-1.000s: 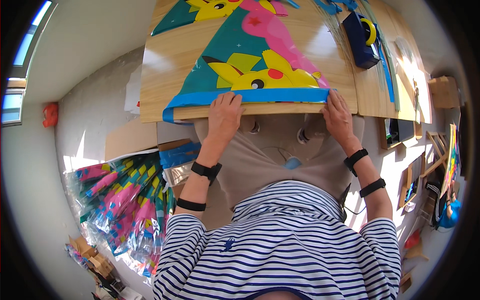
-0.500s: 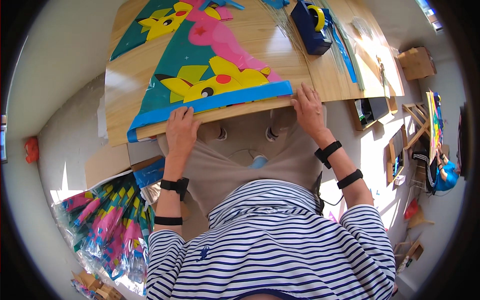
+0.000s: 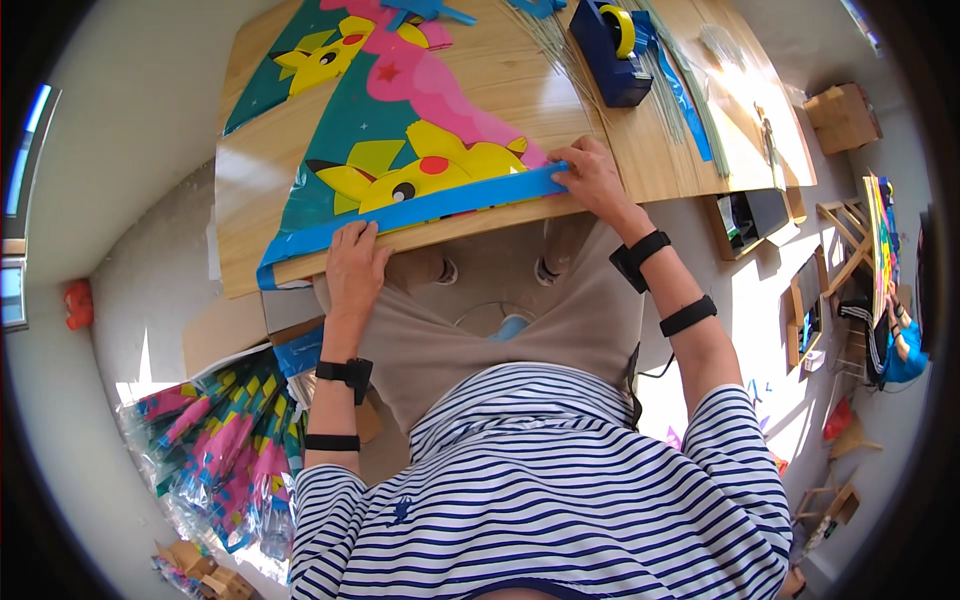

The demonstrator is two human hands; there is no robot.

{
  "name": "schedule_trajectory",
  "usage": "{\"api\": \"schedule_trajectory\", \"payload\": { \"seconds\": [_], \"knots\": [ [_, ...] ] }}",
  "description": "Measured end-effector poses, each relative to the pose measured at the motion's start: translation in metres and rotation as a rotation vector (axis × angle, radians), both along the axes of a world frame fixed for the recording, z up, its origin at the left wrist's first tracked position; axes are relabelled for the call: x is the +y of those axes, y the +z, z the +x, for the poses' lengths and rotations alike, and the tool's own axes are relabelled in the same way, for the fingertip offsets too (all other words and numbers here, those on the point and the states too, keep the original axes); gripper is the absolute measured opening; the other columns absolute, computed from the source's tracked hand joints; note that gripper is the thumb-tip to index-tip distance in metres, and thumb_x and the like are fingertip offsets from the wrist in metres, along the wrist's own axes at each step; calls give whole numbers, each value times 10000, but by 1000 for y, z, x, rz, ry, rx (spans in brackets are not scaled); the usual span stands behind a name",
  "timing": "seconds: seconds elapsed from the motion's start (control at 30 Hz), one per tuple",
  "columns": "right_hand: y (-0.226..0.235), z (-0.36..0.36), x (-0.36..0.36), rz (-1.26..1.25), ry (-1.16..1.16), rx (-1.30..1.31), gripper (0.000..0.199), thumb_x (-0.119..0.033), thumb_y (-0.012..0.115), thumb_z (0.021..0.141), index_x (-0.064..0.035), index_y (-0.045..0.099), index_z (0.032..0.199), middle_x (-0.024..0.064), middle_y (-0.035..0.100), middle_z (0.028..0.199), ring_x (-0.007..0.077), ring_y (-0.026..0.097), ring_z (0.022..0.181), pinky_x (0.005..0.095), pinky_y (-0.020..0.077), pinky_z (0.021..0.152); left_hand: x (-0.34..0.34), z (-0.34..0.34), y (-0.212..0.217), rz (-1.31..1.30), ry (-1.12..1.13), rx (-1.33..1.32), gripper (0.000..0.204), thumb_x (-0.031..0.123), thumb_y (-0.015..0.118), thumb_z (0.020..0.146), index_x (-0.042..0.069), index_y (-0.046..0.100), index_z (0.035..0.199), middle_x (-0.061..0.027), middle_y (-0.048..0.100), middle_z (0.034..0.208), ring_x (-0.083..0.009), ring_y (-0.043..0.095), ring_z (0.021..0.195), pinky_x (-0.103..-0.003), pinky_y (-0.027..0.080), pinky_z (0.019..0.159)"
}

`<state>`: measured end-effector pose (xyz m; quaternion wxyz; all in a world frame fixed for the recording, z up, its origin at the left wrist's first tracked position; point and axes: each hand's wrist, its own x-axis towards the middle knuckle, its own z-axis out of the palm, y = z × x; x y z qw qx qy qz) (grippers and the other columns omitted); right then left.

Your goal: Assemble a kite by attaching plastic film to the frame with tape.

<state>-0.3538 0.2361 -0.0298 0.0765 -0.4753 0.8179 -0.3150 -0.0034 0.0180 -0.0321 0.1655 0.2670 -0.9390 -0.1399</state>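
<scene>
A printed plastic sheet (image 3: pixel 345 120), green and pink with a yellow cartoon animal, lies on the wooden table, shaped like a kite sail. Along its near edge runs a blue strip (image 3: pixel 420 207), close to the table's front edge. My left hand (image 3: pixel 352 265) is closed at the strip's left half, fingertips on its lower edge and the thumb held beside them. Up at the strip's right end, my right hand (image 3: pixel 597 182) is closed with thumb and fingertips pinching it. A second, similar sheet (image 3: pixel 262 85) lies farther left and partly beneath.
A blue tape dispenser (image 3: pixel 612 55) with a yellow roll stands at the far right of the table (image 3: pixel 520 60), beside thin rods (image 3: pixel 690 70) and blue strips. Bundled printed sheets in clear plastic (image 3: pixel 215 440) are at lower left. Another person (image 3: pixel 903 345) sits at far right.
My right hand has moved left and slightly farther away, onto the strip's right end, which it now pinches. My left hand has shifted slightly left along the strip.
</scene>
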Motion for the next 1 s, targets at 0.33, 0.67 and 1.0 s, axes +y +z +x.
{"api": "schedule_trajectory", "payload": {
  "seconds": [0.33, 0.67, 1.0],
  "knots": [
    [-8, -6, 2, -37, -22, -71, 211, -108, 766, 791, -108, 780, 1002, 136, 631, 982, 335, 632, 960, 431, 510, 846, 1, -1, 0, -8, -10, 32, 446, 100, 786, 796, -15, 666, 1210, -186, 617, 1238, -384, 560, 1178, -469, 461, 1023],
    [-16, -7, -3, -39, -102, -65, 171, -91, 781, 764, -90, 749, 932, 137, 631, 963, 341, 635, 945, 435, 512, 827, 2, -2, 2, -17, -17, 44, 436, 100, 779, 802, -17, 662, 1206, -191, 607, 1266, -399, 546, 1198, -484, 450, 1035],
    [-19, -5, -3, -39, -116, -93, 208, -20, 757, 744, -82, 710, 937, 99, 610, 931, 290, 627, 871, 391, 517, 782, 5, -1, -4, -29, 12, 62, 412, 96, 775, 813, -30, 687, 1196, -207, 596, 1247, -403, 554, 1170, -479, 465, 1008]
  ]
}}
